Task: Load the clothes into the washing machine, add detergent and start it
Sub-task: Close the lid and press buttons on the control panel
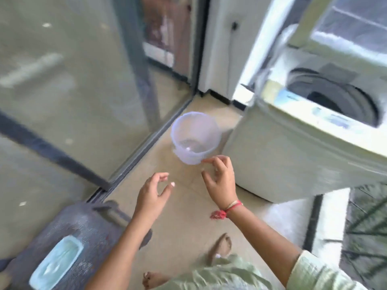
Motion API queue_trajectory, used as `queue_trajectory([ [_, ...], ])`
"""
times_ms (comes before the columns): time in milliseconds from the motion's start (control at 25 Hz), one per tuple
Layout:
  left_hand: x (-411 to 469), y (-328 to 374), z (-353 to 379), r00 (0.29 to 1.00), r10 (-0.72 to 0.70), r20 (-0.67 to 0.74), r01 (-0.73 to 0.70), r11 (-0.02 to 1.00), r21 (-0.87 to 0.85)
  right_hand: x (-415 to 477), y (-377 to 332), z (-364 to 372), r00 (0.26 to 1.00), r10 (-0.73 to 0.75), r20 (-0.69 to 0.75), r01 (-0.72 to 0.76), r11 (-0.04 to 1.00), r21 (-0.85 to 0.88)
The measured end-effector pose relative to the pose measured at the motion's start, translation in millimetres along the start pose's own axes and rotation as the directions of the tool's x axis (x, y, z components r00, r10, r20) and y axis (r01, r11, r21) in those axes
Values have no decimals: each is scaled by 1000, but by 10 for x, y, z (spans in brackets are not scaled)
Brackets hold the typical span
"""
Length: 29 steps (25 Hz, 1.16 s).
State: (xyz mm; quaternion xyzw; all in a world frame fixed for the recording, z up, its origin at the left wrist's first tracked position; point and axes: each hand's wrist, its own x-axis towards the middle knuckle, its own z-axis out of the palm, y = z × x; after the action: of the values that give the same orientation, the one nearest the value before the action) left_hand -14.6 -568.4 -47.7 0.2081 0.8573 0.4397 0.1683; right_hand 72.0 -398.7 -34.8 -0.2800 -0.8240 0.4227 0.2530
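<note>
Head view, blurred throughout: at far left a glass door (62, 80) runs along the tiled floor (184, 216), and in the lower left corner stands a dark grey case (88, 222) with a pale blue panel (56, 262) on its top; what the case is cannot be told. Next comes the left hand (152, 193), held out above the floor, its fingers (162, 176) loosely curled and apart, thumb clear of them, holding nothing. Past it, on the floor near the door track, stands a translucent lilac bucket (211, 130), upright and tilted a little in the wide lens, with nothing plain inside. The right hand (222, 185), a red thread (228, 209) round its wrist, hangs just beside the bucket's near rim, its fingers (206, 161) bent and spread; whether the forefinger touches the rim cannot be told, and nothing is gripped. Below, a bare foot (152, 279) and a sandal (222, 245) show at a green sleeve (314, 273). At right stands the top-loading washer (282, 155), just beside the bucket, its lid (345, 28) raised and its dark drum (345, 97) open; what lies inside cannot be told.
</note>
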Motion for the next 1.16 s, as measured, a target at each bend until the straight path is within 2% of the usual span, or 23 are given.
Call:
queue_trajectory([
  [160,590,1019,1012,961,185,204,-185,983,-21,601,360,-1186,985,-4,-175,3,1000,-1],
  [280,998,1677,1584,917,287,278,-287,957,-43,946,620,-1871,945,48,-325,-48,999,7],
  [360,1253,2099,1885,874,361,324,-362,930,-61,1166,783,-2278,913,28,-408,-38,999,-15],
  [560,1890,2902,2305,798,506,328,-521,852,-46,1785,1134,-2927,842,28,-539,-64,997,-49],
  [680,2325,3266,2494,744,559,366,-589,807,-35,2177,1261,-3133,773,43,-633,-49,999,7],
  [840,2946,3830,2708,672,662,332,-694,719,-30,2777,1328,-3408,725,11,-688,-29,999,-15],
  [1000,3439,4300,2879,572,728,377,-773,633,-49,3251,1451,-3631,643,-52,-764,-7,997,-74],
  [1160,3892,4803,2997,498,817,291,-845,533,-50,3670,1515,-3926,586,-119,-802,4,990,-144],
])
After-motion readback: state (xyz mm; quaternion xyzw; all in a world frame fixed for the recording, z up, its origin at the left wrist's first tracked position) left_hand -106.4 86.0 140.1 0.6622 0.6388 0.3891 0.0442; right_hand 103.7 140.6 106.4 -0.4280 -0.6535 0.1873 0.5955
